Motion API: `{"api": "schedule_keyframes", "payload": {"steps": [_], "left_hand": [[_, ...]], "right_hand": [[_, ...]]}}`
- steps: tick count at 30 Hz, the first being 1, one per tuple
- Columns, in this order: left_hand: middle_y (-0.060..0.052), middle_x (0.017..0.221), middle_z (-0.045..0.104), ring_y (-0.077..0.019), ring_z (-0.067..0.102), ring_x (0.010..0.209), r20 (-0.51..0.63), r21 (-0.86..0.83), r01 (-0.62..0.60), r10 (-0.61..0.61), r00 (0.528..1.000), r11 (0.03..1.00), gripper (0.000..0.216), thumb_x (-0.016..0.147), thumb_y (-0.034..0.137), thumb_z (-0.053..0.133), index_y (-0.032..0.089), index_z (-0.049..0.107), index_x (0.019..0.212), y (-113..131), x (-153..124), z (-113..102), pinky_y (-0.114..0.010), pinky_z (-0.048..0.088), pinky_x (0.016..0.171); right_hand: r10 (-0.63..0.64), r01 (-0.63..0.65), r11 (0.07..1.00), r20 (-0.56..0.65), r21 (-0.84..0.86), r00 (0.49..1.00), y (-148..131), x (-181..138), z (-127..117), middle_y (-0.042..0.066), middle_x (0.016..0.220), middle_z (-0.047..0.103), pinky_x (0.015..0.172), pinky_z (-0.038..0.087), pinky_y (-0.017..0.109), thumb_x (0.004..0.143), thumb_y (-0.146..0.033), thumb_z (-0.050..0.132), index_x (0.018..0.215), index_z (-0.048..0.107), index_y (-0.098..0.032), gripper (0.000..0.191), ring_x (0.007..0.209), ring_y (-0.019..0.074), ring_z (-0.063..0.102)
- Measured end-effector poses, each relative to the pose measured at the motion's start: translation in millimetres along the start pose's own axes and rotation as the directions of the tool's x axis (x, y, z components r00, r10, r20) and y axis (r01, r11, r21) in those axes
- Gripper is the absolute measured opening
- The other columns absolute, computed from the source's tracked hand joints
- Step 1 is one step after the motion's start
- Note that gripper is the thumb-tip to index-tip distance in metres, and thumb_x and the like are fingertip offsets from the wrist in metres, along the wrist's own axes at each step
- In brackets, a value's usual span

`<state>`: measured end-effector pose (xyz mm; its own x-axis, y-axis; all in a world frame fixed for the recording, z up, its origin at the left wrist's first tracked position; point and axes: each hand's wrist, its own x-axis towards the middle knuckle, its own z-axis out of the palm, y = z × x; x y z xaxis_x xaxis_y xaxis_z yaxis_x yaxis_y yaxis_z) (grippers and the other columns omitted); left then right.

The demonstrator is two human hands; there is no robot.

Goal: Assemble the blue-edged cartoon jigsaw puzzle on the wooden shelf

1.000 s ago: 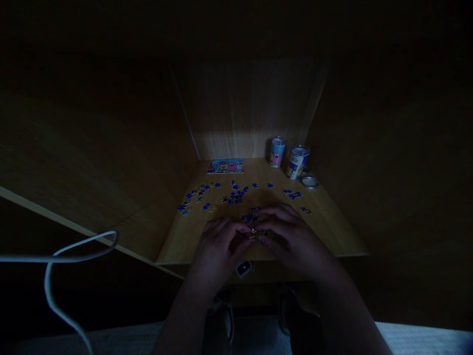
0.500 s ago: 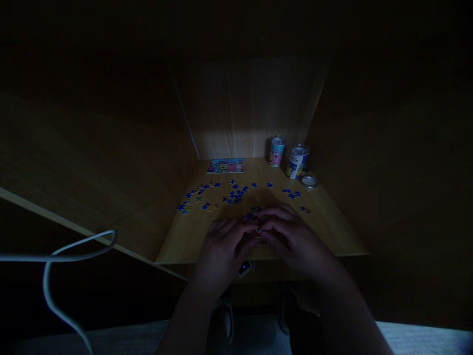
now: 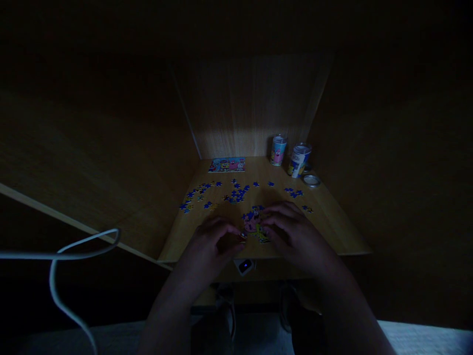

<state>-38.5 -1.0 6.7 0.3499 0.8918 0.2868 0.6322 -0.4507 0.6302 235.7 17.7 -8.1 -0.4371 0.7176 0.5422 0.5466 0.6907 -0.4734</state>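
Observation:
In the head view my left hand (image 3: 210,246) pinches a small puzzle piece (image 3: 243,235) between thumb and fingertips, near the front edge of the wooden surface. Just right of it lies a partly joined jigsaw puzzle (image 3: 252,223) with pink, yellow and blue parts. My right hand (image 3: 288,229) is curled over the puzzle's right side, thumb and index tip close together. What those fingertips hold, if anything, is hidden in the dim light.
Loose puzzle pieces (image 3: 236,194) lie behind, more at left (image 3: 192,194) and right. A picture card (image 3: 226,165) rests at the back. Two printed cans (image 3: 278,151) (image 3: 298,161) and a round lid (image 3: 311,181) stand back right. A white cable (image 3: 55,281) hangs at left.
My hands have parted: the left has moved left and slightly toward me with the puzzle piece. More of the joined puzzle shows between them. The right hand has hardly moved.

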Motion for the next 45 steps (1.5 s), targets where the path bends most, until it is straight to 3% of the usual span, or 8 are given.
{"api": "schedule_keyframes", "payload": {"steps": [8,29,39,45], "left_hand": [[0.0,0.108,0.081,-0.0253,0.076,0.108,0.025,0.039,0.136,-0.137,0.99,0.99,0.012,0.093,0.023,0.086,0.029,0.079,0.1,3,-3,-14,-0.041,0.057,0.097],[-0.003,0.109,0.079,-0.0272,0.073,0.11,-0.035,0.133,0.085,-0.081,0.996,0.988,0.005,0.098,0.027,0.08,0.028,0.08,0.103,4,1,-4,-0.047,0.057,0.1],[-0.005,0.119,0.08,-0.0293,0.073,0.116,-0.081,0.139,0.072,-0.061,0.995,0.988,0.02,0.096,0.029,0.084,0.028,0.077,0.115,-1,-2,-4,-0.047,0.056,0.102],[-0.002,0.106,0.08,-0.0229,0.075,0.104,-0.008,0.037,0.0,0.0,1.0,0.999,0.013,0.1,0.016,0.072,0.027,0.078,0.103,-1,-3,-9,-0.041,0.059,0.096]], "right_hand": [[0.022,-0.021,0.999,0.014,-0.035,1.0,-1,0,1,0.006,0.128,0.078,0.11,0.057,0.051,0.108,-0.024,0.066,0.114,0.075,-0.029,0.012,0.124,0.0257,0.07],[0.032,-0.031,0.999,0.056,-0.019,0.998,1,1,1,0.003,0.122,0.079,0.106,0.056,0.048,0.11,-0.024,0.063,0.111,0.074,-0.028,0.012,0.118,0.0233,0.069],[0.034,-0.033,0.999,0.064,-0.005,0.997,-2,3,0,0.005,0.122,0.079,0.106,0.056,0.049,0.11,-0.022,0.062,0.111,0.074,-0.028,0.013,0.119,0.0246,0.07],[0.028,-0.027,1.0,0.074,-0.01,0.997,-2,2,0,0.004,0.124,0.079,0.108,0.056,0.049,0.109,-0.022,0.063,0.114,0.075,-0.028,0.014,0.121,0.024,0.069]]}}
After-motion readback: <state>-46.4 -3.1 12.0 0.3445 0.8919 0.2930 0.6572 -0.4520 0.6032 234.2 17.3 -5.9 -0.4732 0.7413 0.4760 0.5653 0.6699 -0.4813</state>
